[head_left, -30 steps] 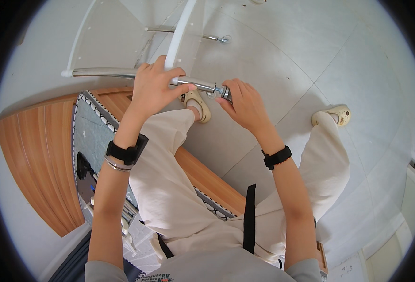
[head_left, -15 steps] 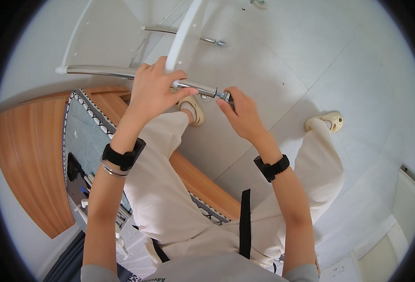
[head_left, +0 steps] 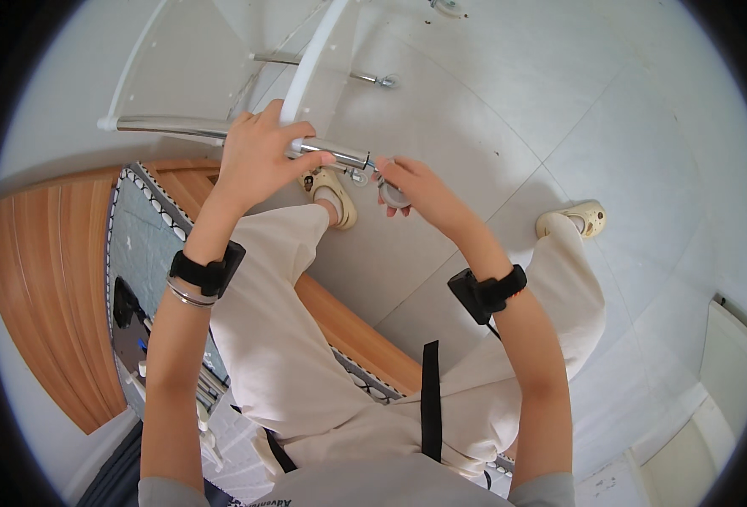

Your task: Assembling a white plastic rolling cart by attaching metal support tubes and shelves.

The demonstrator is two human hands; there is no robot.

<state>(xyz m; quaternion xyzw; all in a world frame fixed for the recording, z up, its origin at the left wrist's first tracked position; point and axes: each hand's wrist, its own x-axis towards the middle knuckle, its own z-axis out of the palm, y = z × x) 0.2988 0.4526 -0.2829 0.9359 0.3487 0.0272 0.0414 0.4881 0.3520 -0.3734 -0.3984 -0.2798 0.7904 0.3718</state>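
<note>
A white shelf rack (head_left: 310, 63) with chrome tube legs lies on its side in front of me. My left hand (head_left: 259, 160) is closed around the nearest chrome tube (head_left: 346, 155), close to the white shelf edge, thumb along the tube. At that tube's right end, my right hand (head_left: 422, 193) grips a caster wheel (head_left: 394, 196), fingers wrapped round its grey wheel. The wheel's metal stem meets the tube end; how deep it sits I cannot tell. Another caster (head_left: 357, 177) shows just behind the tube, and a further one (head_left: 388, 82) sits on a farther leg.
Grey tiled floor (head_left: 475, 127) spreads beyond my feet in cream clogs (head_left: 334, 198). One more caster (head_left: 448, 8) is at the top edge. To the left stands a wooden bed frame (head_left: 61, 287) with a grey mat (head_left: 147, 220) holding loose tools and parts.
My right hand has turned around the caster, so the round face of its wheel now shows below the fingers. The left hand keeps its hold; the whole view has shifted slightly.
</note>
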